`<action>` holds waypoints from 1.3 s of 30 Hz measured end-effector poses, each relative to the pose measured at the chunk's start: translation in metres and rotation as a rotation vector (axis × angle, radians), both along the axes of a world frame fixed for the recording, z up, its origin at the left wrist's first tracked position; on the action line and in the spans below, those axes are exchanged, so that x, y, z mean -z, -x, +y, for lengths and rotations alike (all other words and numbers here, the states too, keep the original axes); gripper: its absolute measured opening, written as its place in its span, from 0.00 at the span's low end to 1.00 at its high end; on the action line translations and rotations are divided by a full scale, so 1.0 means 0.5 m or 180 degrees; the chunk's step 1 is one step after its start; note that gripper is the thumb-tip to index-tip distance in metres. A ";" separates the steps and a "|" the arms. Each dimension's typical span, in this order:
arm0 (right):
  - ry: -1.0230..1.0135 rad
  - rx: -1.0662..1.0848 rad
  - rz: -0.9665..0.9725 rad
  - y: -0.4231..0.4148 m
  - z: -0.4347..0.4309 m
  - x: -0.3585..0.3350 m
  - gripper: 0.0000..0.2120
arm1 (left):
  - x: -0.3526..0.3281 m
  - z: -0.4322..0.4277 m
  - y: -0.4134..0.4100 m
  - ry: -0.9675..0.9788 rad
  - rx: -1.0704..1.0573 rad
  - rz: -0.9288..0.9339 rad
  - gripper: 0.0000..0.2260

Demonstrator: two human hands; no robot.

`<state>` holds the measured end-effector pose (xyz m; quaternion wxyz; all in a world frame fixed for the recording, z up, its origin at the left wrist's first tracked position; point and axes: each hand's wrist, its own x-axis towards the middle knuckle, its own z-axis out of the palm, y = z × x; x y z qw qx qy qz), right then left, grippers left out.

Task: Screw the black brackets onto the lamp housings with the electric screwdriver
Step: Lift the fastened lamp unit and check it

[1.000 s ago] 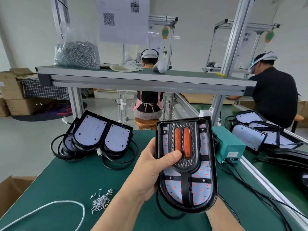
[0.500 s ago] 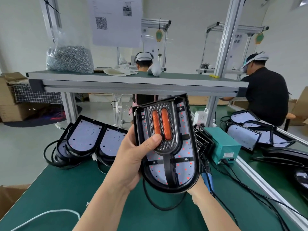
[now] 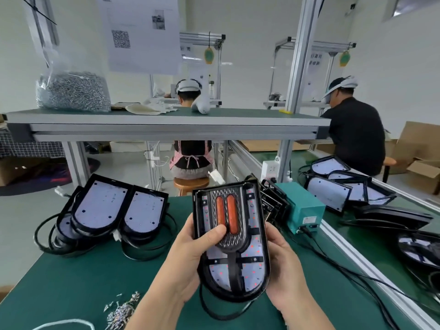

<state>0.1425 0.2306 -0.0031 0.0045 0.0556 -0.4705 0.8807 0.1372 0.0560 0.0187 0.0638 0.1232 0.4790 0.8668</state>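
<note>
Just left of the teal box (image 3: pixel 302 206), both hands hold a lamp (image 3: pixel 254 277) upright above the table (image 3: pixel 71 282). The left hand (image 3: pixel 190 260) has its grip around the lamp's left edge, thumb on the black bracket (image 3: pixel 232 267). The right hand (image 3: pixel 283 270) has its grip clasped on the right edge. Screws (image 3: pixel 123 313) lie well left of the box.

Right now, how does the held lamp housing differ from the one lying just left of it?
The held housing carries a black bracket with two orange strips across its face; the left housing shows a bare white face. The held housing is up off the green mat, gripped by the left hand and right hand; the left housing rests tilted over coiled cable. Shared: the same black rounded shell.
</note>
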 end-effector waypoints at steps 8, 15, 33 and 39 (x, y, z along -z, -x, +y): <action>0.0630 -0.0775 -0.0095 -0.021 0.008 0.003 0.28 | 0.002 0.030 -0.003 0.0301 -0.0153 0.0154 0.19; -0.0238 -0.0573 0.0073 -0.011 0.038 -0.006 0.21 | -0.001 0.051 -0.009 0.0902 -0.0161 0.0606 0.18; 0.0281 0.1041 0.0489 -0.002 0.213 -0.057 0.19 | 0.182 0.042 0.067 0.2007 -0.1409 -0.0473 0.09; 0.0206 0.1684 0.0405 -0.001 0.331 -0.054 0.20 | 0.250 0.052 0.068 0.2887 -0.1600 -0.0238 0.06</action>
